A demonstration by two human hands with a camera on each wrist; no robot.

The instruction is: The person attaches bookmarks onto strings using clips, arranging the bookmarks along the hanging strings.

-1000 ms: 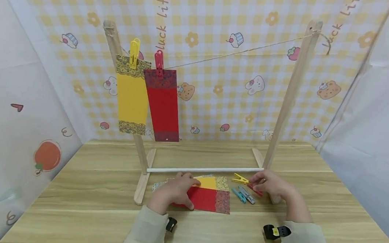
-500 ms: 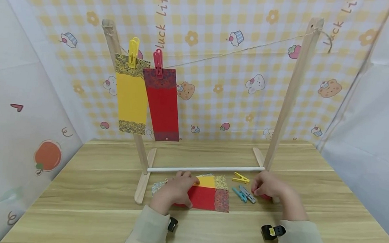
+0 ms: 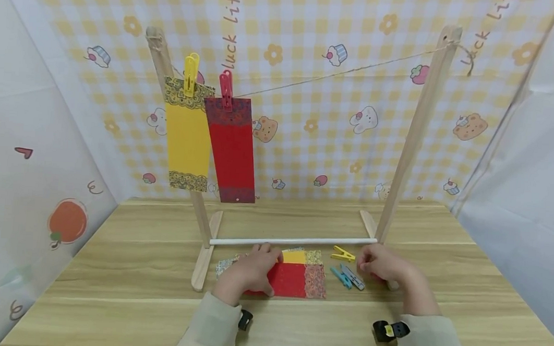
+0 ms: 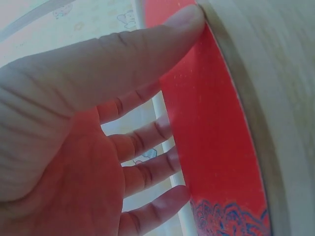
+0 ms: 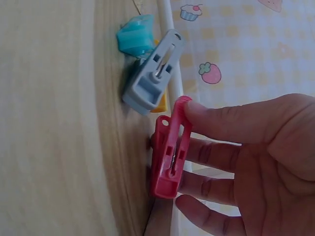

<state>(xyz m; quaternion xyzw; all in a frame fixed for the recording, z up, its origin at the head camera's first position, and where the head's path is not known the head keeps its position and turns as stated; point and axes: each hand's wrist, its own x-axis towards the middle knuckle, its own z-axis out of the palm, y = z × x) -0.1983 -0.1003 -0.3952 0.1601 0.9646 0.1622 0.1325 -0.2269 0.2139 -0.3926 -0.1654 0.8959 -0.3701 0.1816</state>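
Gripping the red card [image 3: 290, 279] across its width between thumb and fingers, the left hand [image 3: 255, 268] held it partly over a yellow card [image 3: 294, 257] on the bench [image 3: 320, 329], while the right hand [image 3: 381, 263] had thumb and fingers clamped on a red clip [image 5: 171, 150], near a grey clip [image 3: 352, 277], a teal clip [image 3: 340, 277] and a yellow clip [image 3: 343, 254]. Beyond them a white rod [image 3: 293, 241] ran between two wooden posts [image 3: 413, 133], and above it a yellow sheet [image 3: 189, 139] and a red sheet [image 3: 233, 155] hung clipped to a string [image 3: 334, 75].
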